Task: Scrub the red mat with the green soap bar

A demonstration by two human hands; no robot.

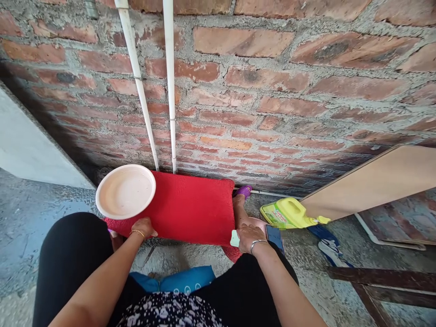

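Note:
A red cloth (190,209) lies spread over a low, flat surface before me, its edges hanging down. My left hand (144,226) is closed at the cloth's near edge, its fingers curled over and partly hidden. A pale pink basin (125,191) stands at the cloth's left end, just beyond that hand. Off the cloth's right end, my right hand (251,238) is closed around a small pale green block (235,238), which looks like a bar of soap. Beside that hand is a dark blue flat object (274,237).
A yellow detergent jug (288,213) lies tilted on the floor at right, by a leaning board (371,181). Two white pipes (170,91) run down the brick wall (245,109). A dark wooden frame (381,279) is at lower right; blue bag (184,279) below.

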